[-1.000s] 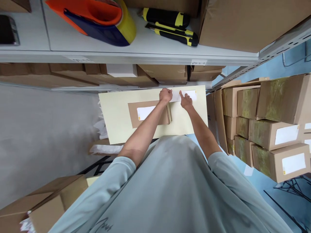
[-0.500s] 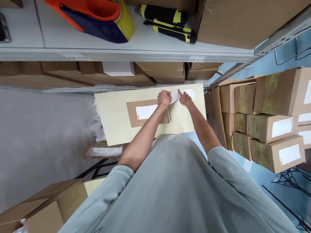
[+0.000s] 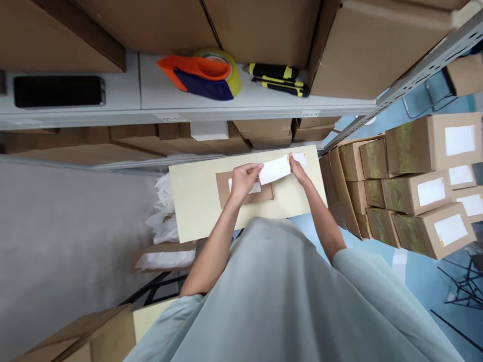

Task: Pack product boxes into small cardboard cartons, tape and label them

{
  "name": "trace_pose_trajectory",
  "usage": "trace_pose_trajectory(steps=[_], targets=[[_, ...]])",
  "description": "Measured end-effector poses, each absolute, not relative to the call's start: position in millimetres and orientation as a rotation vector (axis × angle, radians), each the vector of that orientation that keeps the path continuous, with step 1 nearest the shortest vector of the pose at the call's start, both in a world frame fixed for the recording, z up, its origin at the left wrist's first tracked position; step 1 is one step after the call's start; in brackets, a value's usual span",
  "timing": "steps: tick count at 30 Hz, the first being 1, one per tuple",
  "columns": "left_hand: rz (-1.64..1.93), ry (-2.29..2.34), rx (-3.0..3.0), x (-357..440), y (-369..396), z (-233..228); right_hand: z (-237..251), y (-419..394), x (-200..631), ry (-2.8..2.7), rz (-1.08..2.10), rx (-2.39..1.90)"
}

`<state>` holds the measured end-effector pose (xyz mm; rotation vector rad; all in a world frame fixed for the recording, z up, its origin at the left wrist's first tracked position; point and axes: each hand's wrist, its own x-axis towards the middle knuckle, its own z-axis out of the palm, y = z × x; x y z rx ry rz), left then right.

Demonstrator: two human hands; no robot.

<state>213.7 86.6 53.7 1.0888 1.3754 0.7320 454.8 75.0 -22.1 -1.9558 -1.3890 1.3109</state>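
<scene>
Both hands hold a white rectangular paper label [image 3: 274, 171] by its ends above the pale yellow board [image 3: 196, 206]. Left hand [image 3: 244, 180] fingers are pinched narrow on the label's left end; right hand [image 3: 297, 170] fingers grip its right end. Beneath lies a flat brown cardboard box [image 3: 264, 193] at the board's middle, toward the far edge. An orange and blue tape dispenser [image 3: 199, 75] rests on the grey shelf [image 3: 151, 108] above.

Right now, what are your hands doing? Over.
Left hand and right hand each grip an end of white label. Label above brown box on table. Nothing blocking.
</scene>
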Motion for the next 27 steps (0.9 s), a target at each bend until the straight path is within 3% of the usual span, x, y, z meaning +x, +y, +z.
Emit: trace_pose_trajectory(steps=[3, 7, 15, 27], targets=[[0.749, 1.298, 1.082, 216, 85, 73, 31, 25, 437, -0.932, 1.341, -1.656], [0.709, 1.121, 1.089, 235, 83, 111, 96, -31, 418, -0.7, 0.892, -1.62], [0.379, 0.526, 1.269, 240, 43, 203, 196, -93, 394, -0.378, 0.389, -1.538], [0.461, 0.218, 1.48, 186, 15, 246, 231, -156, 325, -0.345, 0.155, -1.616]])
